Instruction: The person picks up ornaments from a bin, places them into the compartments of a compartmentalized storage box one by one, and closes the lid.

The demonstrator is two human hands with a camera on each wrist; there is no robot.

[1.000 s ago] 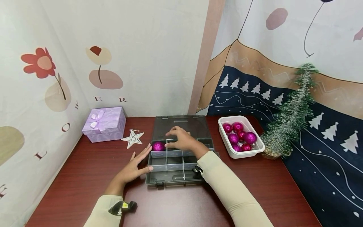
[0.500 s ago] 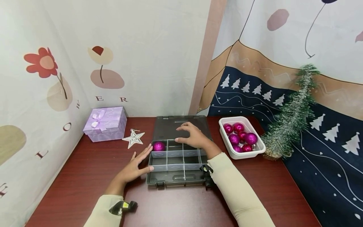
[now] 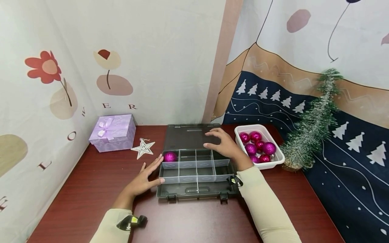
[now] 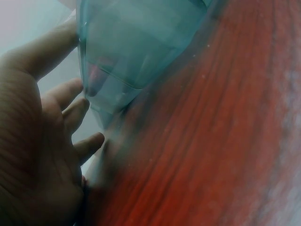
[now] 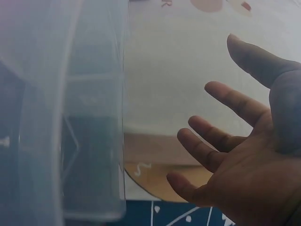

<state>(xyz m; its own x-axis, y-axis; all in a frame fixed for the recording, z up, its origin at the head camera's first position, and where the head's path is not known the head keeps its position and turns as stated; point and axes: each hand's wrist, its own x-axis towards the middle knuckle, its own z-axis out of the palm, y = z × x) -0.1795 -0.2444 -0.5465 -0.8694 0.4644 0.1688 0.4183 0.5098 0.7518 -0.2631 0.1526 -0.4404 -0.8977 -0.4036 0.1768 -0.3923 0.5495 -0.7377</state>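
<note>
A purple gift box [image 3: 113, 134] sits at about 10 o'clock from the grey divided box [image 3: 194, 194] on a brown table [image 3: 173, 224], with a white star [image 3: 143, 148] between the 2. The left hand [image 3: 143, 180] lies between 8 and 9 o'clock, fingers and thumb spread apart and clasping nothing, their tips touching the divided box's left edge. 1 glittery pink ball [image 3: 170, 156] rests in the back left compartment, at 10 o'clock, just beside those tips. The lid [image 3: 185, 136] lies back at 12 o'clock. The right hand [image 3: 227, 145] hovers over the 2 o'clock corner, thumb and fingers apart, holding nothing. Toward 3 o'clock, a white tub [image 3: 267, 165] contains at least 7 loose baubles [image 3: 269, 148], beside a frosted green tree [image 3: 316, 125].
</note>
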